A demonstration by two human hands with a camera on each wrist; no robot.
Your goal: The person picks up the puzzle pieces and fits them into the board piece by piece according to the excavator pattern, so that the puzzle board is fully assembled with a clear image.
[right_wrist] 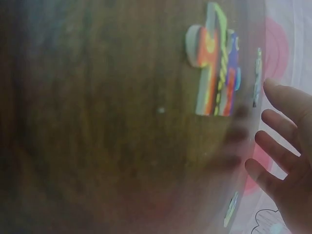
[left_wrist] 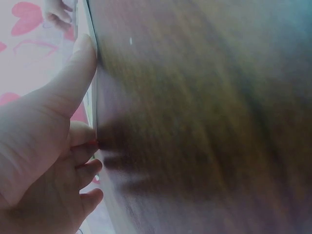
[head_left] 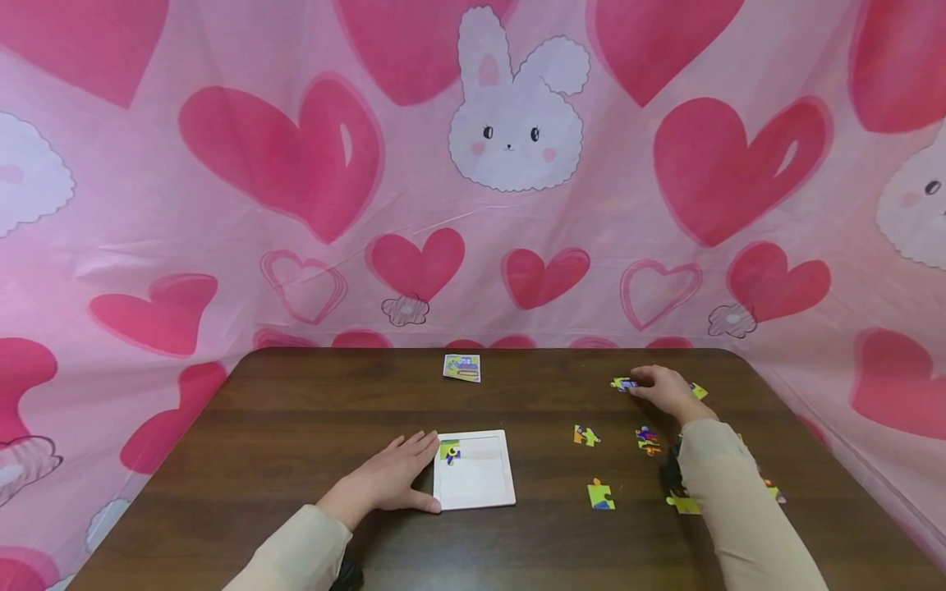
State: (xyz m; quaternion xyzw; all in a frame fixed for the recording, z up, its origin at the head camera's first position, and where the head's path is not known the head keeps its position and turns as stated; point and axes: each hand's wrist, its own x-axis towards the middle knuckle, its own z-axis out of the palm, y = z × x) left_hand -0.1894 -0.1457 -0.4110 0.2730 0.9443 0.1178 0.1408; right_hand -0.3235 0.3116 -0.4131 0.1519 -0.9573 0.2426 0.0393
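Observation:
A white square puzzle tray (head_left: 476, 484) lies on the table, one yellow-green jigsaw piece (head_left: 450, 451) in its upper left corner. My left hand (head_left: 392, 474) rests at the tray's left edge with its fingers extended, the thumb at the lower left corner. In the left wrist view the left thumb (left_wrist: 80, 73) lies along the tray's thin edge. Far right, my right hand (head_left: 665, 391) reaches over a blue and yellow-green jigsaw piece (head_left: 622, 384), fingertips right at its edge. The right wrist view shows the right fingers (right_wrist: 275, 124) spread and loosely bent beside that piece (right_wrist: 257, 78).
Loose jigsaw pieces lie around the right arm: an orange and green one (head_left: 587, 436), a red and purple one (head_left: 646, 439), a yellow-green one (head_left: 601, 495), and several others partly hidden by the sleeve. A small picture card (head_left: 461, 368) lies at the table's back edge. A patterned pink cloth (head_left: 473, 213) hangs behind.

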